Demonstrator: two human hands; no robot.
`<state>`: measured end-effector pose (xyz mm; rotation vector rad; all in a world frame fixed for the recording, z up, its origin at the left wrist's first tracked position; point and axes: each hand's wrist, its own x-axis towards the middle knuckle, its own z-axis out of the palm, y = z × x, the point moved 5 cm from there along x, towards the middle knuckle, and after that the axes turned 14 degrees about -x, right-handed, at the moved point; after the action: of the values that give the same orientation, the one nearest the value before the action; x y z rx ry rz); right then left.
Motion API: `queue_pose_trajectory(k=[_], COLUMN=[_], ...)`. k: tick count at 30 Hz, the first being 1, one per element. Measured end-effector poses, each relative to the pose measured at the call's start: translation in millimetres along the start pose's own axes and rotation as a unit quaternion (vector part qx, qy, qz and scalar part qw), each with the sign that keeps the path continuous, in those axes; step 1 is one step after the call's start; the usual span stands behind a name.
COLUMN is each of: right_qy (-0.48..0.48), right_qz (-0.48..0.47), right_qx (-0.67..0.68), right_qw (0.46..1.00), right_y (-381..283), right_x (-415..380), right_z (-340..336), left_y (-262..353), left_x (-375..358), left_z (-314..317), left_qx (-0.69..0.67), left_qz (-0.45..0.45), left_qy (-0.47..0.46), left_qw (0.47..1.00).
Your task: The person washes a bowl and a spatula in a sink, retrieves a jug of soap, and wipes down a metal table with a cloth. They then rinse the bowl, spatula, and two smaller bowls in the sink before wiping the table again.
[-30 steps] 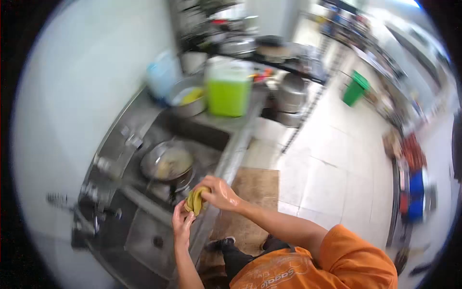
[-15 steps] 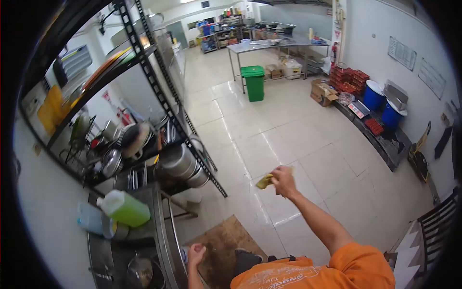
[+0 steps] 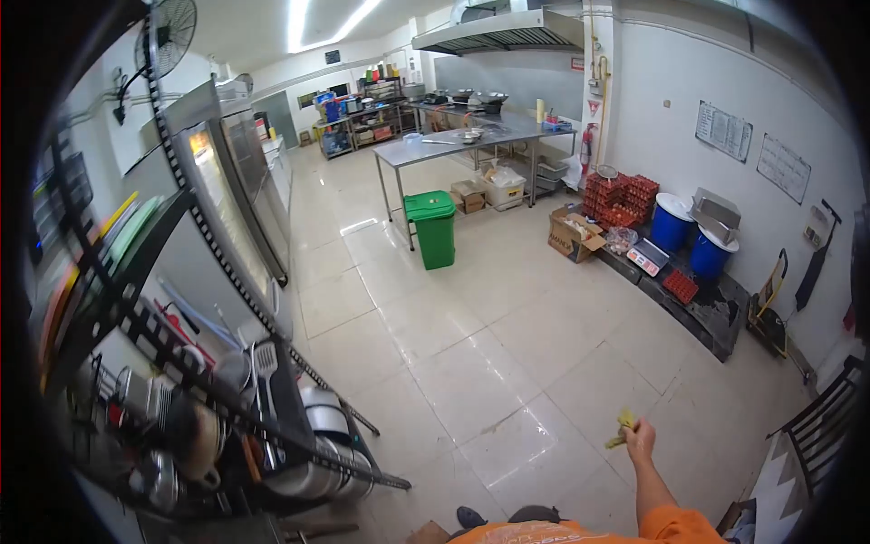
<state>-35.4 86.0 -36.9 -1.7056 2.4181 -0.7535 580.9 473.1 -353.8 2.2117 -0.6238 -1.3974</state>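
My right hand point(image 3: 641, 439) is closed around a crumpled yellow-green cloth point(image 3: 622, 430), held out over the tiled floor at the lower right. Part of the cloth sticks out to the left of the fingers. An orange sleeve point(image 3: 680, 526) covers the upper part of that arm. My left hand does not show. One dark shoe point(image 3: 468, 518) is visible at the bottom edge.
A black metal shelf point(image 3: 263, 317) with pots and utensils stands at the left. Ahead are a green bin point(image 3: 433, 231) and a steel table point(image 3: 480, 136). Along the right wall are a cardboard box point(image 3: 573, 234), blue buckets point(image 3: 671, 223), red egg trays point(image 3: 625, 198) and a folded trolley point(image 3: 770, 313).
The view has lifted and swung toward the room. My right hand with the cloth now appears lower and farther right. My left hand, the sink and the green jug have left the view.
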Motion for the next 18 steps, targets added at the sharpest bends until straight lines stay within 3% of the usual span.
queue_pose_trajectory(k=[1, 2, 3, 5, 7, 10, 14, 15, 17, 18], right_qy=[0.005, 0.016, 0.029, 0.052, 0.052, 0.063, 0.069, 0.066, -0.099, -0.082], right_qz=[0.02, 0.101, 0.179, 0.259, 0.325, 0.285, 0.212, 0.174, 0.146, 0.116], right_qx=[-0.012, 0.097, 0.207, 0.291, 0.218, 0.171, 0.079, 0.056, 0.115, 0.14], right_qw=[1.0, 0.99, 0.961, 0.92, 0.919, 0.941, 0.972, 0.981, 0.978, 0.98], right_y=[5.5, 19.2, 42.7, 87.4, 79.0, 50.6, -51.6, -100.5, -256.6, -314.7], right_x=[8.4, 18.1, 28.6, 46.5, 62.6, 129.2, 245.8, 275.0, 327.0, 350.5], right_z=[1.8, 12.8, 33.6, 72.3, 82.5, 144.7, 279.2, 317.2, 345.2, 372.3], left_y=[46.3, 104.4, 156.5, 329.3, 466.4, 592.9, 627.0, 615.9, 580.7, 548.9], left_x=[50.2, 101.8, 151.7, 165.0, 181.1, 228.8, 310.7, 329.7, 352.7, 369.7], left_z=[-12.7, -17.9, -23.8, -57.8, -82.4, -109.2, -137.4, -147.0, -161.6, -165.8], left_qx=[0.02, 0.049, 0.07, 0.14, 0.085, 0.058, -0.026, -0.035, 0.036, 0.055], left_qz=[0.072, 0.111, 0.069, 0.239, 0.237, 0.297, 0.245, 0.227, 0.166, 0.141], left_qy=[-0.009, -0.09, -0.114, -0.05, -0.007, -0.002, 0.03, 0.038, 0.061, 0.051], left_qw=[0.997, 0.989, 0.989, 0.96, 0.968, 0.953, 0.969, 0.972, 0.984, 0.987])
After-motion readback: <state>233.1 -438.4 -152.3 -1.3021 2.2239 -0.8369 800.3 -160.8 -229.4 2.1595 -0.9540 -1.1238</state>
